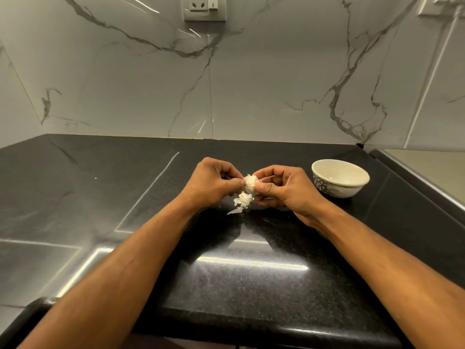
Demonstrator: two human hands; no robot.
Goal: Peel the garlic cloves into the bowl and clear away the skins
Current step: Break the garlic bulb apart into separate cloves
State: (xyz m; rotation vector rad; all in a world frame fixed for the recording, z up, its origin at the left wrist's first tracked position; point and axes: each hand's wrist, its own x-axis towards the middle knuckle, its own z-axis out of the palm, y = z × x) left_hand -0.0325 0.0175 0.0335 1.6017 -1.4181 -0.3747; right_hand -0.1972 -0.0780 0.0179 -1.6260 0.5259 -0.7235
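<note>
A white garlic bulb (250,183) is pinched between both hands above the black counter. My left hand (214,183) grips its left side with thumb and fingertips. My right hand (281,188) holds its right side, thumb underneath. Loose papery skins (242,200) lie in a small heap on the counter just below the bulb, with one flake (235,211) a little nearer to me. A cream bowl (340,178) with a patterned outside stands to the right of my right hand; its inside looks bare.
The glossy black counter (151,197) runs to a marble wall behind, with a socket (204,7) high up. A raised ledge (415,177) borders the counter on the right, just past the bowl. The rounded front edge (226,321) is near me.
</note>
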